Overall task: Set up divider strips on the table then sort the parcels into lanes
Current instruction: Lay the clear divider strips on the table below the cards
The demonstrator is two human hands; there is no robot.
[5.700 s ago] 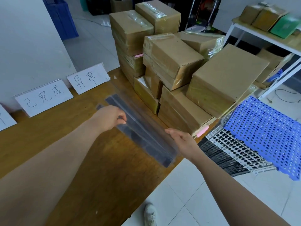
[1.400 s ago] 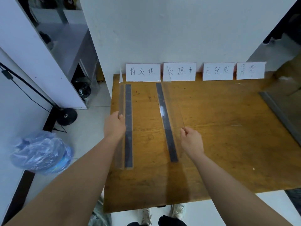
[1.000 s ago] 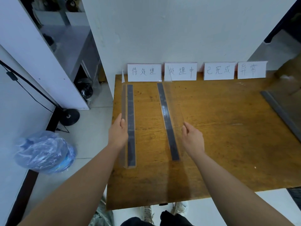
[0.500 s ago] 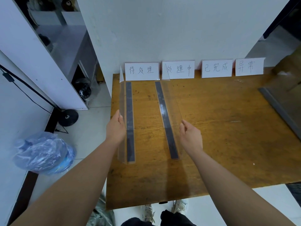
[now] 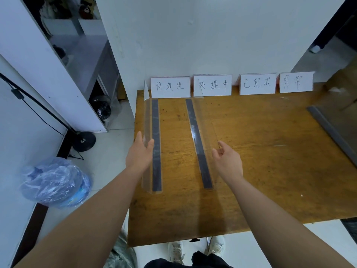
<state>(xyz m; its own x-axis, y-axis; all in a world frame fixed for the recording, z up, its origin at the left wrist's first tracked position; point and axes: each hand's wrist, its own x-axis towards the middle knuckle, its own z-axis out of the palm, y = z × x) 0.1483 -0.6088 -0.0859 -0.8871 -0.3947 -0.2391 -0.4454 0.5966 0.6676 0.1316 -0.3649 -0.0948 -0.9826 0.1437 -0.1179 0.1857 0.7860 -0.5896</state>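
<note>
Two clear divider strips with dark bases lie lengthwise on the wooden table. The left divider strip runs along the table's left edge, under the first label card. My left hand grips its upright clear wall at mid-length. The second divider strip runs toward the gap between the first and second label cards. My right hand pinches the top edge of its clear wall with thumb and forefinger. No parcel is fully in view.
Two more label cards stand against the white wall. A third divider strip lies at the table's right edge, with brown boxes blurred behind it. On the floor to the left are a blue plastic bag and a lamp base.
Earlier I held a strip beside the stacked parcels; now two strips lie on the table. Over the last second both hands stay on the strips with only slight shifts.
</note>
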